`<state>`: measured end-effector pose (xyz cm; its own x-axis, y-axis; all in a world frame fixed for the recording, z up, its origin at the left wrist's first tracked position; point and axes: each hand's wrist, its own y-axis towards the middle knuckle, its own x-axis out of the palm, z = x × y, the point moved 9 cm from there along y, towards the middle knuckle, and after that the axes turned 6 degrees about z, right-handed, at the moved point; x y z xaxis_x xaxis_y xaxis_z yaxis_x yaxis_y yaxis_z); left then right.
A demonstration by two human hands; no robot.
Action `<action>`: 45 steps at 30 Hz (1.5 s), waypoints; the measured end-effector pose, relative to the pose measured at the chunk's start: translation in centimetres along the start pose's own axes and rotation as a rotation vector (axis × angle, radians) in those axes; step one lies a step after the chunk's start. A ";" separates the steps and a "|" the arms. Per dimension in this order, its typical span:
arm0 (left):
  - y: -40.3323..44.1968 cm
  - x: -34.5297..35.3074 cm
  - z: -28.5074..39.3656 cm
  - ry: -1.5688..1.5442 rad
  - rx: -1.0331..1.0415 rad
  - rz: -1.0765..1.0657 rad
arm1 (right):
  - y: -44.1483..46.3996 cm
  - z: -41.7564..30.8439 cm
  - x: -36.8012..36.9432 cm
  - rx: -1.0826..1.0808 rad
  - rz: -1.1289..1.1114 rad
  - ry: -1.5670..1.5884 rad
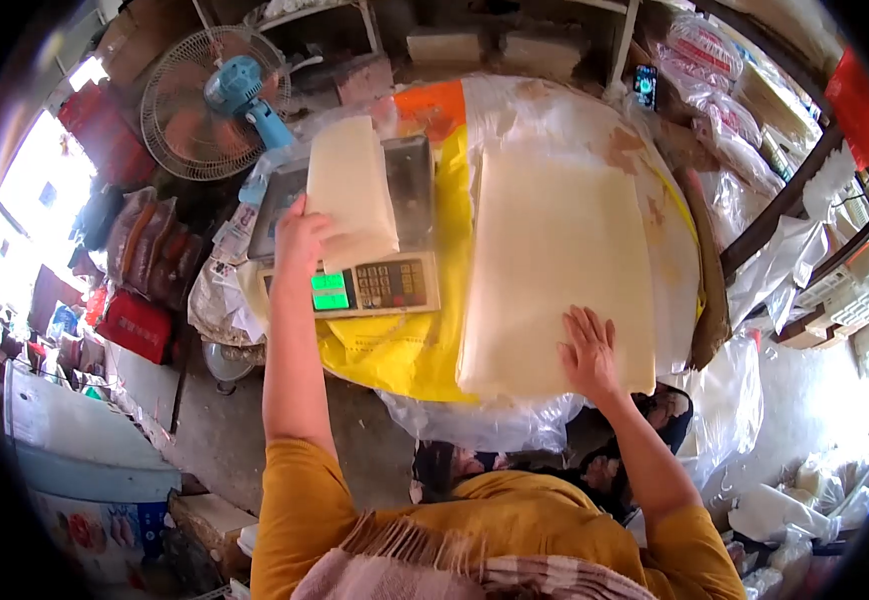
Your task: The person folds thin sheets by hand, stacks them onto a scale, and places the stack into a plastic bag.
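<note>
On the metal pan of a digital scale [415, 210] lies a folded bundle of cream-coloured sheets [350, 185]. My left hand [300, 238] grips the bundle's lower left edge, with part of the fingers hidden. A green display glows on the scale's front panel, below the bundle. To the right, a large flat stack of cream sheets [555, 260] rests on the table. My right hand [589, 352] lies flat on the stack's lower right part, fingers spread and holding nothing. What the sheets are made of I cannot tell.
Yellow and white plastic sheeting [395, 350] covers the table. A blue fan [230, 95] stands behind the scale at the left. At the back right is a lit phone [645, 85]. Plastic-wrapped packs [715, 80] line the right side, and a red bag [135, 325] sits at the left.
</note>
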<state>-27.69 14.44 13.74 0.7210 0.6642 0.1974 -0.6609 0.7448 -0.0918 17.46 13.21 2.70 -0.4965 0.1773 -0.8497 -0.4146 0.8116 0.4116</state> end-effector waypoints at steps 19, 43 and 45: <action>-0.3 5.1 -1.7 1.441 0.769 0.045 | -0.6 -10.3 2.5 -0.462 -0.370 0.032; -21.5 10.7 -11.4 0.707 0.686 -0.627 | 4.5 -2.0 -1.0 0.419 -0.173 0.578; -22.3 13.0 -14.6 0.918 0.586 -0.772 | 3.2 -3.5 -1.4 0.200 -0.191 0.608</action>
<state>-0.58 7.39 4.14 0.6732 0.0621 -0.7368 0.1534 0.9631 0.2213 14.19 13.60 6.34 -0.7940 -0.2779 -0.5406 -0.4178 0.8955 0.1533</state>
